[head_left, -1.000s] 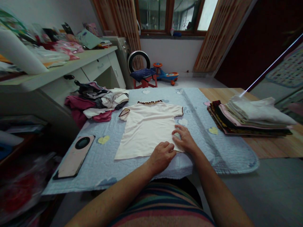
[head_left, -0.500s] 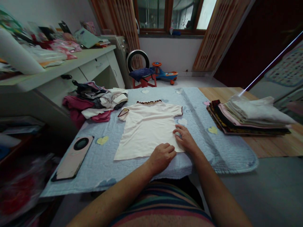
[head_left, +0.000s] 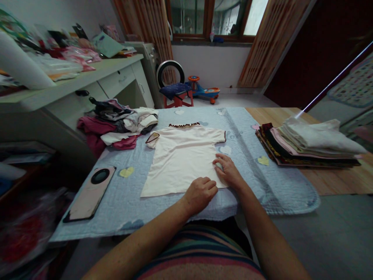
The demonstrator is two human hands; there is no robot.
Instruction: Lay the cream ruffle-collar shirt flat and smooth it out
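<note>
Daylight comes through a wood-framed window (head_left: 210, 19) between slatted brown curtains (head_left: 271, 42) at the far end of the room, and a white desk (head_left: 116, 81) runs along the left side. Nearer, a wooden table (head_left: 335, 182) is largely covered by a quilted pale-blue mat (head_left: 122, 206) dotted with felt hearts. A crumpled heap of clothes (head_left: 116, 124) in maroon, grey and white sits at the mat's far left corner, a tall folded stack of garments (head_left: 317, 144) rests on the bare wood to the right, and a smartphone in a pale pink case (head_left: 90, 192) lies by the mat's left edge. At the centre of the mat, a cream short-sleeved T-shirt (head_left: 180, 163) of soft knit lies flat, its long axis running straight away from the person, with the hem near and the ruffled dark collar trim (head_left: 184, 125) far. The left hand (head_left: 199, 194) rests on the hem, closest to the body. The right hand (head_left: 229, 171) sits further up, with its fingers (head_left: 218, 161) spread over the shirt's right edge. Both hands are open and palm-down, gripping nothing.
</note>
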